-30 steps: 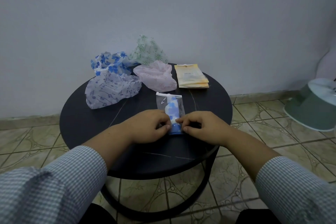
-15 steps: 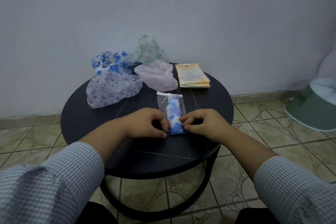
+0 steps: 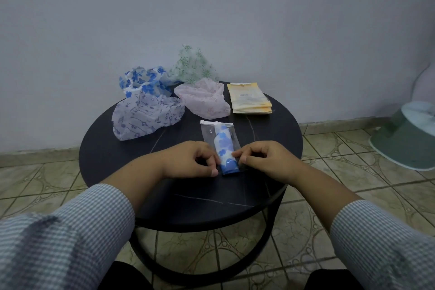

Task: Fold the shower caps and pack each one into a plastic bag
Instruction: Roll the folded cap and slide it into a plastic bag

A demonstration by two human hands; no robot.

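I see one round black table holding four loose shower caps, one stack of yellow packets and one clear plastic bag with a rolled blue cap. My left hand and right hand pinch the bag's near end between curled fingers.

Glossy clear plastic bag wraps a folded cap; at twelve o'clock, thin crinkly plastic shower caps on the smooth, matt dark table; checked cloth sleeves.
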